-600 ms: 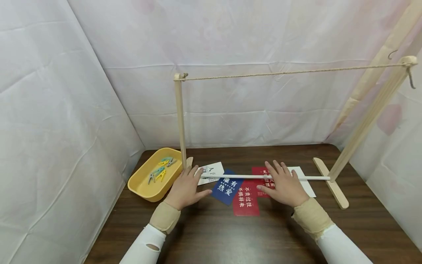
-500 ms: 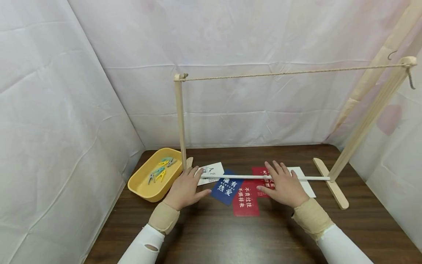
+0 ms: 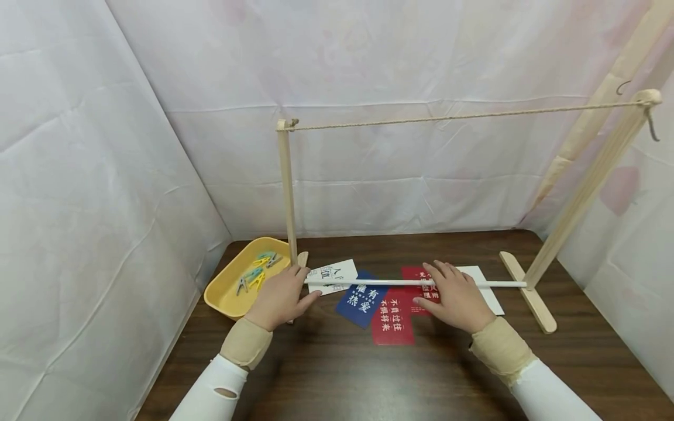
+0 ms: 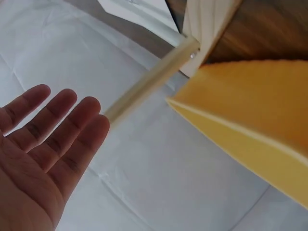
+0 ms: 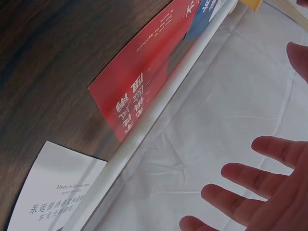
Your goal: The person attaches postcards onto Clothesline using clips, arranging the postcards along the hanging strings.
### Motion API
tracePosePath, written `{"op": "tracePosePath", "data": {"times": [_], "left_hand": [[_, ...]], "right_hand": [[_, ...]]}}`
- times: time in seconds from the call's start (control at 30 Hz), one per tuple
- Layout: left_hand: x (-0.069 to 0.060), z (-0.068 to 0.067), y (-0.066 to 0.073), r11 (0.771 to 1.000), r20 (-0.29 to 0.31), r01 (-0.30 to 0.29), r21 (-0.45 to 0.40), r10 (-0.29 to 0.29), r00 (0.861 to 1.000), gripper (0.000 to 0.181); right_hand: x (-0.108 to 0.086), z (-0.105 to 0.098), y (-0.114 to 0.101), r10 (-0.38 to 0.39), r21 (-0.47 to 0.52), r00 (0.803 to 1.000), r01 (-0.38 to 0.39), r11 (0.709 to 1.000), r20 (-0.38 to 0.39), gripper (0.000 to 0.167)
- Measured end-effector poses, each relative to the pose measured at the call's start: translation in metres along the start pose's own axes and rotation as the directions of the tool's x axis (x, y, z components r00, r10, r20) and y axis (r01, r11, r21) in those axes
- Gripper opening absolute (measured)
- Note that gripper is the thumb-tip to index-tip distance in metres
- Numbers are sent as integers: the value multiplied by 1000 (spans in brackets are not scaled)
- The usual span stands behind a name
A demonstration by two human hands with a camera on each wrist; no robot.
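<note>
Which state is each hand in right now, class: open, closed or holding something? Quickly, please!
Left hand: open, holding nothing, near the yellow tray.
Right hand: open, holding nothing, near the white rod.

You are at a table in a small draped booth, more like a staged tabletop recording station than a furnished room. White cloth closes you in: a back drape (image 3: 368, 64) with straight fold creases and faint pinkish blotches, a left drape (image 3: 95, 234) meeting it in a corner, and a right drape (image 3: 634, 202) with a pink patch. Your dark wood-grain table (image 3: 368, 380) runs back to the cloth. On it you have an orderly set of props: a wooden stand (image 3: 288, 193), printed cards (image 3: 394, 321) and a yellow tray (image 3: 225, 292). Whether your booth stands in a lab, an office or a home, you cannot tell from here.
</note>
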State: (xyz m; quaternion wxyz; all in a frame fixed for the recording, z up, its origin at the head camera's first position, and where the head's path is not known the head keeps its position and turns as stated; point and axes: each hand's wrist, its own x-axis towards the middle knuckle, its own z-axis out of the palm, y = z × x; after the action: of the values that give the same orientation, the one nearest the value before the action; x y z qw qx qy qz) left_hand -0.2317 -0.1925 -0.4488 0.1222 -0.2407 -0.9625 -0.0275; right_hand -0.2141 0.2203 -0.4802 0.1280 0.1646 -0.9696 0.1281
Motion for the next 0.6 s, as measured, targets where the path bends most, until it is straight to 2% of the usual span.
{"op": "tracePosePath", "data": {"times": [0.2,0.4,0.6], "left_hand": [[-2,-5,-10,999,-38,29,-18,-30,999,51],[-4,-4,-20,994,-19,109,-10,-109,994,35],[-7,-6,-28,977,3,211,28,-211,977,36]], "right_hand": [[-2,-2,0,-10,3,1000,10,1000,-13,84],[-5,2,5,-7,-11,1000,7,1000,0,83],[-7,3,7,-18,-29,1000,18,999,-10,81]]}}
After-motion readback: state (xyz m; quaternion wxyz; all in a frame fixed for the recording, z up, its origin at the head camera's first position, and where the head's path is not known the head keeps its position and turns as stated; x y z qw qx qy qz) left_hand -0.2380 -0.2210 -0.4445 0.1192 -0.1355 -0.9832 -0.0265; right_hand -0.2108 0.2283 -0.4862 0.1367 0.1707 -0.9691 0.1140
